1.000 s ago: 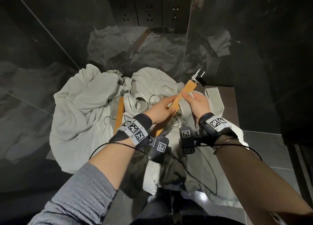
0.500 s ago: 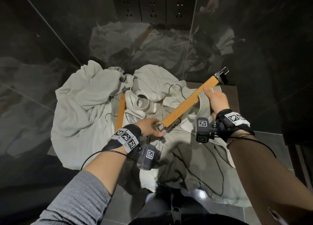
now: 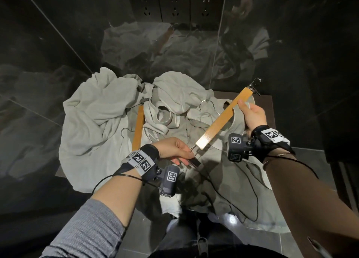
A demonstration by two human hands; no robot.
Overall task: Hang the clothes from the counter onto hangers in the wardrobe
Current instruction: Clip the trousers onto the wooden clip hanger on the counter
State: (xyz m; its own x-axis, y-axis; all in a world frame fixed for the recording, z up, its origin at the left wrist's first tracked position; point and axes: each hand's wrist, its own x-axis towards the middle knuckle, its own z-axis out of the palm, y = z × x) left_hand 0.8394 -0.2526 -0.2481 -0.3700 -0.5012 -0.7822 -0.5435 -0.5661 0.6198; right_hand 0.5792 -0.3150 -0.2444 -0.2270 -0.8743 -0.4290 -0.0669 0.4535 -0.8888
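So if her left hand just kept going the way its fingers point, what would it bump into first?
The left hand points rightward at the clip of the wooden hanger it already pinches; beyond that, probably the crumpled grey clothes.

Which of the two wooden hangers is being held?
The right-hand wooden hanger, gripped by both hands; the other hanger lies untouched among the clothes.
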